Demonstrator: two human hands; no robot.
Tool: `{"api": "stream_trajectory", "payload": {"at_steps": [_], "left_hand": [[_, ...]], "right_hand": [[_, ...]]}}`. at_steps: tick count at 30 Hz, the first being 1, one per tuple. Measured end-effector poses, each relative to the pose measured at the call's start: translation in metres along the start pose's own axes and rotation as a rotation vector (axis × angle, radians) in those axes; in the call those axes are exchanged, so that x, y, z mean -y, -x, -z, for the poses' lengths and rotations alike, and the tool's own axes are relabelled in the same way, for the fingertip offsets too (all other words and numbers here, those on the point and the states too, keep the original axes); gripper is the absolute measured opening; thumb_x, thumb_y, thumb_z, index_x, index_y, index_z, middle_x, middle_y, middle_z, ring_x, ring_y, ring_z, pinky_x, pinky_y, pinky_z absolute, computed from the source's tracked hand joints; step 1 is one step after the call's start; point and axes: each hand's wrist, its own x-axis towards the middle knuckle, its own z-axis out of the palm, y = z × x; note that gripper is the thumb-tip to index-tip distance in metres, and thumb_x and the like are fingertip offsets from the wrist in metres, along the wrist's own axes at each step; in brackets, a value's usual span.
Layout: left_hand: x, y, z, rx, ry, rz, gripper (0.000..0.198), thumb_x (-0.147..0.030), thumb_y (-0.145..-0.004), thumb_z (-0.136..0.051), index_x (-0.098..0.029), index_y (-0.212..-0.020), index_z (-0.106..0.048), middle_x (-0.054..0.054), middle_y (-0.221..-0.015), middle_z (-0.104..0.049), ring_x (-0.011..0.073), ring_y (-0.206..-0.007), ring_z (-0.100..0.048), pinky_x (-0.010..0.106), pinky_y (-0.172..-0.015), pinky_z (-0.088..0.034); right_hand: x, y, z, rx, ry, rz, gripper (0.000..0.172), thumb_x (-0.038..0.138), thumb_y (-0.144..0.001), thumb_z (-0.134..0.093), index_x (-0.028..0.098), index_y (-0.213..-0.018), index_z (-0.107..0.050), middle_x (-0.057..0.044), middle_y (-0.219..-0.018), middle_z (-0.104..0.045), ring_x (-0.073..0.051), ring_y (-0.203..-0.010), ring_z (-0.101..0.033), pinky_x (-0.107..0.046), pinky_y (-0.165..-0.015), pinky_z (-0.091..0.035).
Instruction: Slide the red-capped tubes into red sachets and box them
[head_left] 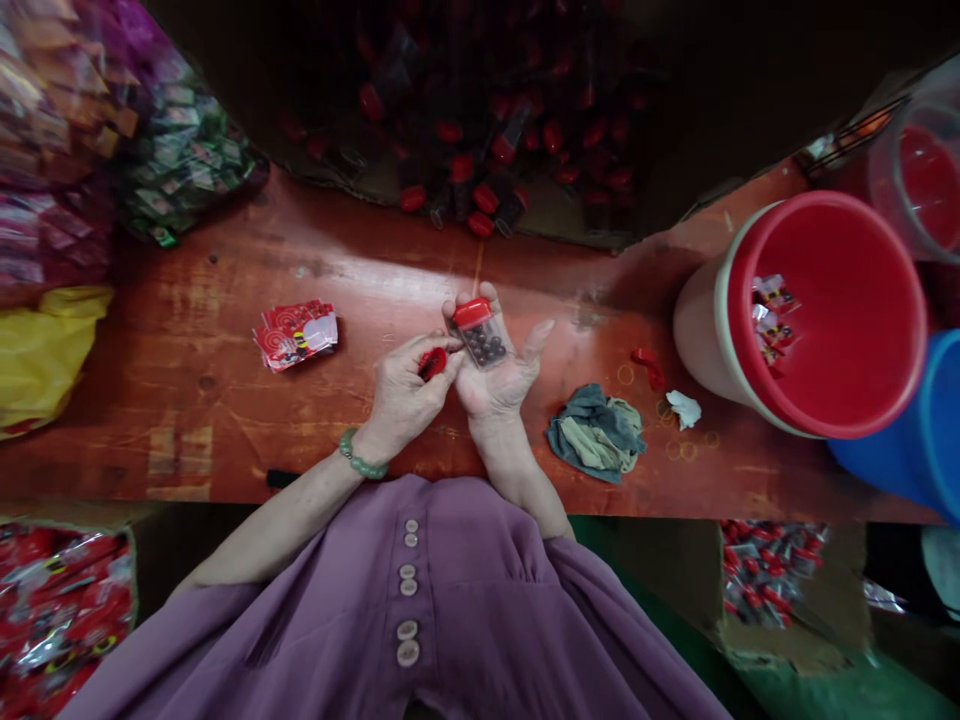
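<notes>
A small clear candy bottle (482, 333) with a red cap and dark round balls inside lies on the upturned palm of my right hand (499, 385). My right fingers curl behind it and the thumb stands away. Close beside it, my left hand (409, 390) is closed around a small red piece with dark marks (433, 363), whose kind I cannot make out. The left fingertips meet the bottle's lower left side or the right fingers; I cannot tell which. To the left of my hands, a small stack of red printed packets (297, 335) rests on the wooden table.
A big cardboard box (645, 215) of red-capped bottles opens toward me at the back. Filled bags (187, 150) crowd the left. On the right are a crumpled cloth (596, 432), rubber bands (688, 451) and a red bucket (847, 310). Below the table edge stand more boxes (829, 600).
</notes>
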Motion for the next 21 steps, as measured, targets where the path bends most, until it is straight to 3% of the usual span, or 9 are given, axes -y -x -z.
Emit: {"api": "stream_trajectory", "payload": {"at_steps": [7,21], "left_hand": [[0.0011,0.0057,-0.0009,0.025,-0.036,-0.031,0.013,-0.023,-0.085,-0.066,-0.017,-0.093,-0.075,0.004,-0.083,-0.073,0.0129,-0.075,-0.066,0.025,-0.071,-0.055],[0.0026,0.0098,-0.0029,0.073,-0.057,-0.067,0.017,-0.024,-0.086,-0.063,-0.02,-0.098,-0.075,0.005,-0.091,-0.075,0.0149,-0.085,-0.068,0.029,-0.078,-0.056]], "right_hand": [[-0.0004,0.0016,0.0019,-0.008,-0.017,-0.024,0.066,0.081,-0.08,-0.048,0.027,-0.115,-0.063,-0.006,-0.108,-0.076,-0.026,-0.115,-0.067,-0.051,-0.094,-0.056],[-0.0015,-0.0004,0.0075,-0.014,0.106,-0.003,0.071,0.086,-0.075,-0.047,0.029,-0.114,-0.062,-0.007,-0.111,-0.074,-0.027,-0.115,-0.066,-0.045,-0.085,-0.059]]}}
